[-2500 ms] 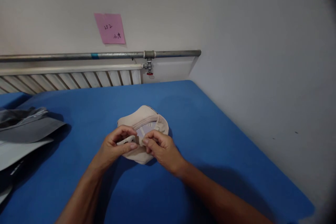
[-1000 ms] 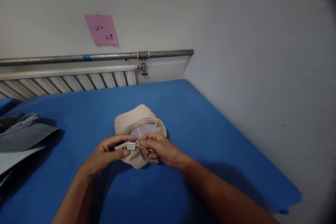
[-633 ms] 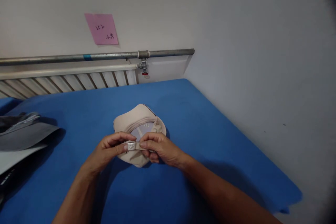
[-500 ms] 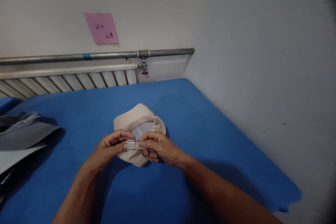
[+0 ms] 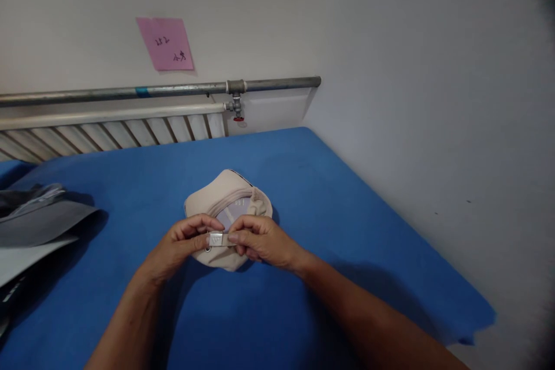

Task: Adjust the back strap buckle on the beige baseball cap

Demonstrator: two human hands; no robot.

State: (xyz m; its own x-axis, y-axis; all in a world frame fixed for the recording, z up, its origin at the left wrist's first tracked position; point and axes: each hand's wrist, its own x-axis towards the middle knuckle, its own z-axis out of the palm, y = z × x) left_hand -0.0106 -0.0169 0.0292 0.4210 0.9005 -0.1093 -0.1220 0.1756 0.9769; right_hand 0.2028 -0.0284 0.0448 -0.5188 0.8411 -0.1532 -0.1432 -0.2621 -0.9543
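The left hand [image 5: 184,241] pinches the left end of a silvery metal buckle [image 5: 215,239], its thumb on the near side and its fingers curled over from 12 o'clock. The right hand [image 5: 262,241], at 3 o'clock from the buckle, grips the beige strap [image 5: 226,240] between thumb and bent forefinger, so a short length shows taut between metal and fingertips. Both belong to a cream baseball cap [image 5: 221,189], which lies opening upward just beneath and beyond the fingers, its brim toward 11 o'clock and its pale lavender lining [image 5: 229,215] showing past the knuckles. A small eyelet [image 5: 207,249] sits at about 7 o'clock from the buckle.

The cap rests on a blue-covered table [image 5: 277,156]. Well apart, at 9 o'clock, is a pile of other caps, a grey brim [image 5: 52,221] above a whitish one [image 5: 34,255].

Farther off, from 10 to 12 o'clock, stands a white ribbed radiator [image 5: 154,131], with a red-handled valve [image 5: 237,107] at its right end and a metal pipe [image 5: 182,91] above. Higher, toward 11 o'clock, a pink handwritten note [image 5: 166,44] is stuck to the wall [image 5: 260,17]
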